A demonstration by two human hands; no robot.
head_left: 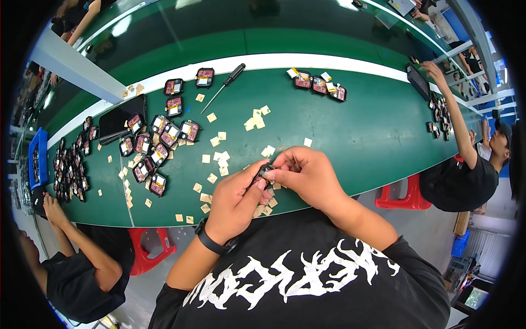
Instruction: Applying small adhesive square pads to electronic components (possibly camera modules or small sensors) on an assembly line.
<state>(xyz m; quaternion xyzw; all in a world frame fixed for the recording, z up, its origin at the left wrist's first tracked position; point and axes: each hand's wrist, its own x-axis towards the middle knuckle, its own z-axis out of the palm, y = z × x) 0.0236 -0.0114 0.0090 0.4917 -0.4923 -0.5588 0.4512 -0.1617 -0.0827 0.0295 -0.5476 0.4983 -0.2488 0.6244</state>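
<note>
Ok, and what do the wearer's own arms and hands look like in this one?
Both the left hand and the right hand are bare, without gloves. A black strap circles the left wrist; none shows on the right. The forearms are uncovered below the short sleeves of a black shirt with a jagged white print across it.

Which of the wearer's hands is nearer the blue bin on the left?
Left. The left hand lies well right of the bin; the right hand lies even farther right.

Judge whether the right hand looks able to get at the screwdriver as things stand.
Probably yes: only flat pale squares lie between the right hand and the screwdriver, though that hand is busy with a dark unit.
</note>
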